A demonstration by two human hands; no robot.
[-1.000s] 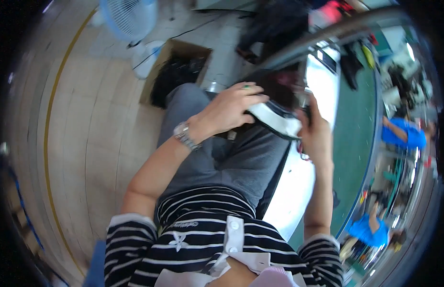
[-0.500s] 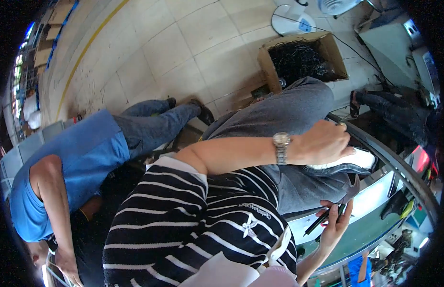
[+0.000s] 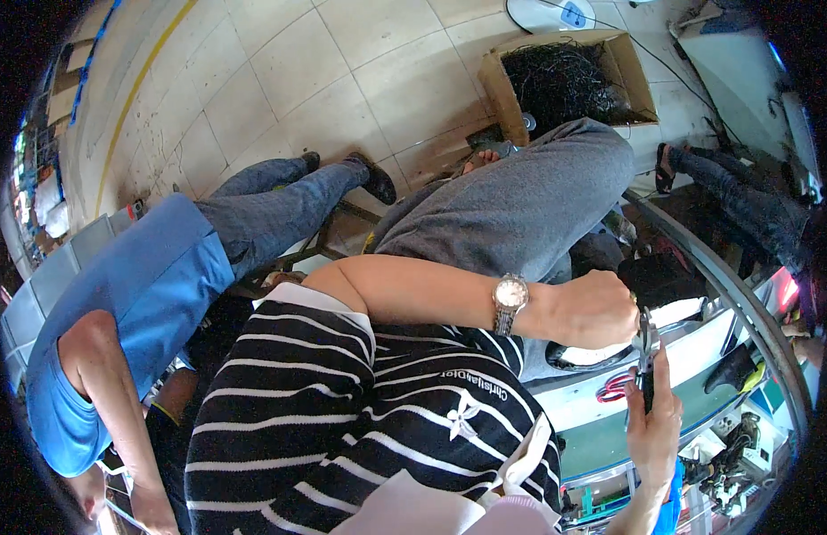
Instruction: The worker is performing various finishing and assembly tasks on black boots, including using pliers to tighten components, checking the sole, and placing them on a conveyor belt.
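My left hand (image 3: 593, 308), with a metal-band watch (image 3: 511, 292) on the wrist, is closed with the fingertips turned away. Whatever they pinch is hidden. Up against those fingertips come the silver jaws of hand pliers (image 3: 647, 346), whose dark handles stand upright in my right hand (image 3: 656, 428). The right fingers wrap round the handles. Below the left hand lies a white, curved piece with a black rim (image 3: 593, 355), partly covered by the hand; its kind is unclear. Red-handled scissors (image 3: 614, 388) lie on the work table (image 3: 601, 446) beside the right hand.
A curved metal rail (image 3: 743, 299) runs along the right. On the tiled floor ahead stands a cardboard box (image 3: 501, 102) full of black, wiry strands. A co-worker in a blue shirt (image 3: 137, 303) bends close on my left. Another person's legs (image 3: 734, 183) show at far right.
My right hand has risen and turned, bringing the pliers upright to the left fingertips. My left hand has dropped lower. The red-handled scissors have come into clearer sight.
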